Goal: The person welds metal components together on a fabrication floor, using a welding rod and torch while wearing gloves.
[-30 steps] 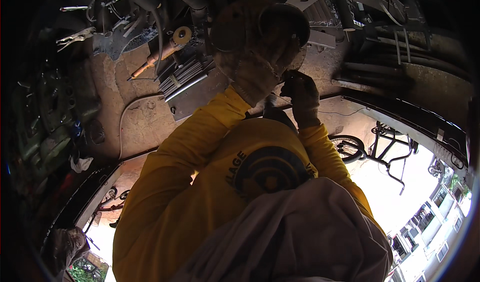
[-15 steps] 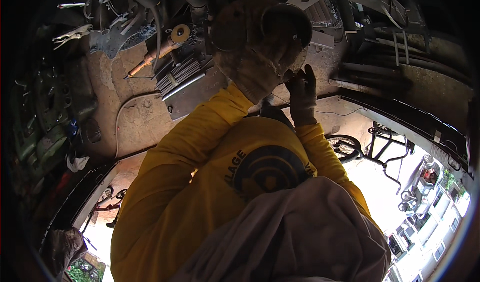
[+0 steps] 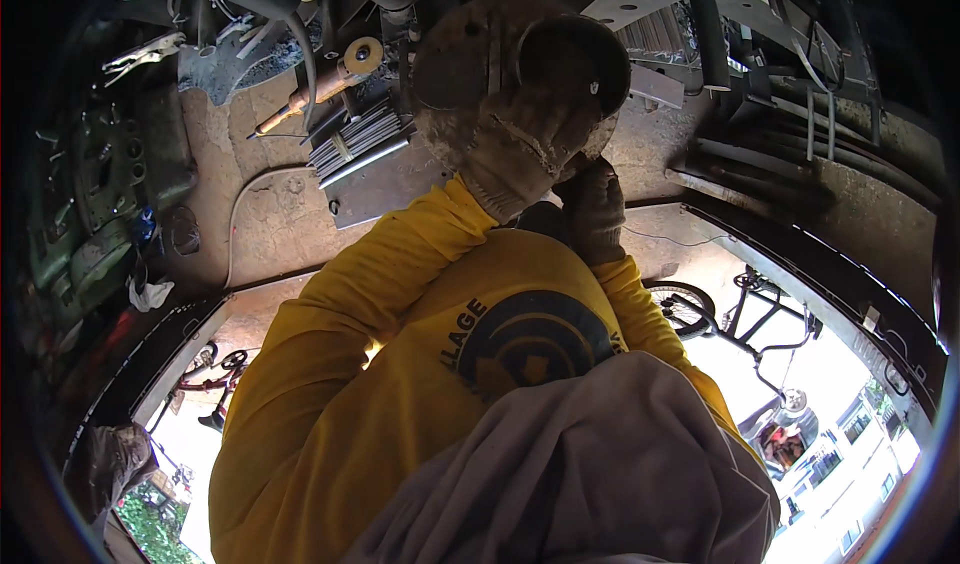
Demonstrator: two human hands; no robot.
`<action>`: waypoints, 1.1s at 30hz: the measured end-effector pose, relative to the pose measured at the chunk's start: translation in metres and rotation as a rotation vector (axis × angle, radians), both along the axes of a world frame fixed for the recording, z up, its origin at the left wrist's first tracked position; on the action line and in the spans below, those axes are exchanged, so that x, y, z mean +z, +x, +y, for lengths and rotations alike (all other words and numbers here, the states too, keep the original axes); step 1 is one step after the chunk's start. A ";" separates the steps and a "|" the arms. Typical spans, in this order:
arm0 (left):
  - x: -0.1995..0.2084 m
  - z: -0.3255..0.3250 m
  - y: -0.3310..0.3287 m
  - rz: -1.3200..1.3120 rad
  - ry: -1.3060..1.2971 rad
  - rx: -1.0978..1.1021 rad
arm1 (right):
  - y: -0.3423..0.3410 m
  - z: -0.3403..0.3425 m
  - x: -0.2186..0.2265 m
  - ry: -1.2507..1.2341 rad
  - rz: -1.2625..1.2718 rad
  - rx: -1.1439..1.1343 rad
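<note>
At the top middle is a brown, dirty round metal part (image 3: 448, 76) with a short, wide pipe-like ring (image 3: 620, 64) at its right side. My left hand (image 3: 530, 142), in a worn work glove, closes on the lower side of this part, its fingers lying across the ring's lower edge. Just below and to the right, my right hand (image 3: 595, 209), also gloved, is closed close against the underside of the part. Shadow hides its fingertips and anything between them. Both forearms wear yellow sleeves.
Left of the part lie an angle grinder-like tool with a round disc (image 3: 362, 56), a bundle of thin rods (image 3: 350, 146) and locking pliers (image 3: 145, 56). A hose (image 3: 240, 204) curves over the floor. Long pipes (image 3: 740, 184) lie at right; a bicycle (image 3: 690, 309) stands behind.
My right hand's raised fingers have curled in, and the hand has moved slightly down and left against the part. The left hand keeps its hold. The whole view has shifted slightly.
</note>
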State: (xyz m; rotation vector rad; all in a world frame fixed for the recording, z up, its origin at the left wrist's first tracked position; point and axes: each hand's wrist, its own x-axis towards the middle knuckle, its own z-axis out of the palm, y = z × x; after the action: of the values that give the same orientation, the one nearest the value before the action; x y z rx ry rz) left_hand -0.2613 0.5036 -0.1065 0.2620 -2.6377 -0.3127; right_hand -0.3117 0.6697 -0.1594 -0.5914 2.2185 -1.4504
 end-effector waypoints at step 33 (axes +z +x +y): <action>0.046 0.015 0.018 0.172 0.074 0.090 | -0.039 0.035 0.036 -0.289 -0.483 0.161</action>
State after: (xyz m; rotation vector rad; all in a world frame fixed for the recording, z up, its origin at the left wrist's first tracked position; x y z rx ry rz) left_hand -0.2429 0.5190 -0.0608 0.3607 -2.4402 -0.3851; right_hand -0.3511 0.7051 -0.1237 -0.4374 1.5726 -1.6354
